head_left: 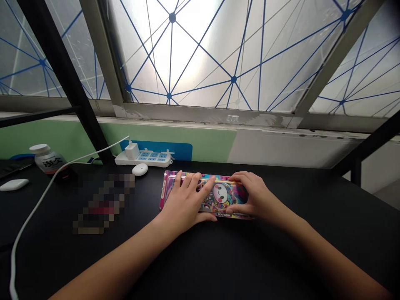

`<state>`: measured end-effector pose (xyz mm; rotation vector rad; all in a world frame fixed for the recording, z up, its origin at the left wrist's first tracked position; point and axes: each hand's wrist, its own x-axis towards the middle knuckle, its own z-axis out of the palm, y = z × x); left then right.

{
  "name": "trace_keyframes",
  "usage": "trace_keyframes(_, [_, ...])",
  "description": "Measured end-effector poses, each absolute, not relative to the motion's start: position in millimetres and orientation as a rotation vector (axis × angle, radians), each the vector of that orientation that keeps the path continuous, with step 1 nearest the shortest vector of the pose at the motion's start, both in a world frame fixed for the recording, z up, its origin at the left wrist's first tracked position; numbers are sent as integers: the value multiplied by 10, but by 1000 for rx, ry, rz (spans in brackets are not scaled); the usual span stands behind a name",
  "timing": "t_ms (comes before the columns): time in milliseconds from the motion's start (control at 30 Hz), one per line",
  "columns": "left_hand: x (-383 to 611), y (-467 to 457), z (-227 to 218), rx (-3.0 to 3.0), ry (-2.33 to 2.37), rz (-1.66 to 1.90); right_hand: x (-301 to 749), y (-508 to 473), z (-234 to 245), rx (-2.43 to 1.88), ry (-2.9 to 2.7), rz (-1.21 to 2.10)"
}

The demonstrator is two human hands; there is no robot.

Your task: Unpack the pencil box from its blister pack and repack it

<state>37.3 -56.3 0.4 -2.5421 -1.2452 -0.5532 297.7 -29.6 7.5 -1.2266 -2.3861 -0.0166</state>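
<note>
A colourful pencil box (218,193) with a cartoon print lies flat on the black table (281,258), its long side towards me. My left hand (186,202) rests on the box's left half, fingers spread flat on the lid and thumb along the near edge. My right hand (254,196) clasps the right end, fingers curled over the far edge and thumb on the near edge.
A white power strip (145,157) with a plugged charger and a white cable (37,208) sits at the wall. A small white earbud case (139,169), a white-capped bottle (46,160) and another white object (14,184) lie to the left. A blurred patch (104,204) is beside the box.
</note>
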Motion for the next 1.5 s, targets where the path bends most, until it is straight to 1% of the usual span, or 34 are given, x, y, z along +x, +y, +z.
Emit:
trace_keyframes(100, [270, -522, 118, -2505, -1292, -661, 2977, -321, 110, -1204, -2385, -51])
trace_keyframes(200, [124, -459, 263, -2426, -1338, -706, 2966, -377, 166, -1182, -2385, -185])
trace_keyframes(333, [48, -439, 363, -2447, -1302, -616, 2907, -491, 208, -1145, -2389, -365])
trace_keyframes(533, [210, -547, 305, -2525, -1229, -396, 2791, -585, 140, -1099, -2498, -427])
trace_keyframes(667, [228, -579, 312, -2558, -1312, -382, 2736, -605, 126, -1104, -2504, -456])
trace_keyframes(767, [191, -577, 334, -2587, -1385, -422, 2687, -631, 113, -1135, -2544, -422])
trace_keyframes(967, [165, -535, 273, -2671, -1313, -320, 2560, -658, -20, -1171, -2644, -300])
trace_keyframes(1133, [183, -477, 103, -2723, -1325, -480, 2464, -672, -98, -1059, -2753, -222])
trace_keyframes(1333, [97, -361, -56, -2853, -1517, -325, 2460, -675, -83, -1085, -2794, -97])
trace_keyframes(1500, [29, -312, -7, -2929, -1477, -358, 2558, -692, -5, -1071, -2798, 63])
